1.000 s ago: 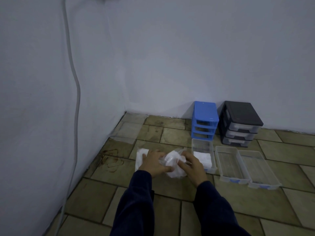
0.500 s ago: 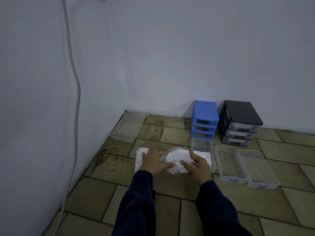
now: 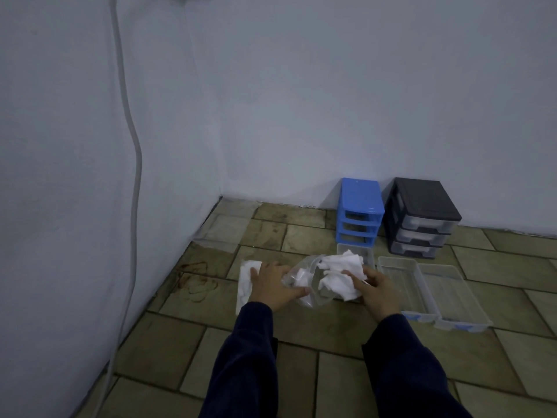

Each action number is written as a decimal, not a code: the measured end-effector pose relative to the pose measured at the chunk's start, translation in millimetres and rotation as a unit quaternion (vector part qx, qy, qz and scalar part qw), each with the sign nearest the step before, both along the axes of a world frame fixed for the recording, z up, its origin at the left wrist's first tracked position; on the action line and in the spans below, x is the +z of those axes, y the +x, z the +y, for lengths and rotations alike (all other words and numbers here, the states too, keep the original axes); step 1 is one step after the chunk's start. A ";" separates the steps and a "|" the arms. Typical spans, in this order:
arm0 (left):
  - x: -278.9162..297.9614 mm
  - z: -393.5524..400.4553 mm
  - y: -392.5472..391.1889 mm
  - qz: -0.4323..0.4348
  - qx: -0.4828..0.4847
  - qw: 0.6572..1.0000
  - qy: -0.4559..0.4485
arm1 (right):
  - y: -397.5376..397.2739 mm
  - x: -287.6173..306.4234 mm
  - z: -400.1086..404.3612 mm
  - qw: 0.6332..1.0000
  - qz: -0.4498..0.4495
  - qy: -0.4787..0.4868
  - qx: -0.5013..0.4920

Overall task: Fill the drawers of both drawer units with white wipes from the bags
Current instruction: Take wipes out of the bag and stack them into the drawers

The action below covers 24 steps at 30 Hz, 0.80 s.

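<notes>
We have a clump of white wipes (image 3: 340, 274) out of the clear bag (image 3: 304, 286) now: a second ago the bundle was still balled inside the plastic between both hands, and here it has come free toward 3 o'clock. Our right hand (image 3: 378, 289) has its grip closed on the wipes, thumb and fingers pinching the lower edge of the clump. Our left hand (image 3: 272, 282) grips the slack bag at its mouth, with a few wipes still showing inside it.

The clump hangs just over the near end of the nearest clear drawer (image 3: 366, 254), which lies on the floor at 12 o'clock from our hands; we cannot tell how much is already in it, since the wipes hide its inside. Two more clear drawers (image 3: 404, 285) (image 3: 458, 297) lie side by side at 3 o'clock and look bare. At 1 o'clock, against the wall, stand the blue drawer unit (image 3: 360, 214), its slots open, and the black drawer unit (image 3: 422, 218), its drawers in place. Another white pack (image 3: 247, 280) lies on the floor under our left hand, at 9 o'clock.

We judge the filling to be early: this handful goes down into the nearest drawer next.
</notes>
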<state>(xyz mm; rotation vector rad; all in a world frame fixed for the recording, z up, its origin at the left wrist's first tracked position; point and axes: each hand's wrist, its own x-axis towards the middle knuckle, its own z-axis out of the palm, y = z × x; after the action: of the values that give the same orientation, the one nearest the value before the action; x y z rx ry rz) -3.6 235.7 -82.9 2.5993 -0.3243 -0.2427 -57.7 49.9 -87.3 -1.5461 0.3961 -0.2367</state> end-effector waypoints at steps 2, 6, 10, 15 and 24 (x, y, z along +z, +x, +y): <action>3.4 -2.1 -2.6 -0.005 0.001 1.000 0.008 | -0.9 2.9 -5.1 0.999 -0.002 0.035 -0.006; 10.8 -5.9 -8.9 -0.004 -0.003 1.000 -0.016 | -4.1 9.5 -15.1 0.995 -0.019 0.096 -0.023; 15.8 -7.6 -13.5 0.005 -0.015 0.999 -0.047 | -5.4 17.7 -19.9 0.996 -0.033 0.087 -0.013; 30.7 -11.5 -20.5 0.032 0.002 0.966 -0.255 | -9.1 29.1 -12.9 0.998 -0.037 0.028 0.049; 64.4 -19.0 -33.0 -0.044 -0.061 0.922 -0.379 | -11.8 45.8 3.3 0.988 -0.066 -0.084 0.109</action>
<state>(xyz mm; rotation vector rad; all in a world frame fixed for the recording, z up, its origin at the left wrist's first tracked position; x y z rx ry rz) -36.5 216.7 -18.5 1.8264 -0.4969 -0.0244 -69.5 53.3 -41.5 -1.7135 0.1029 -0.2043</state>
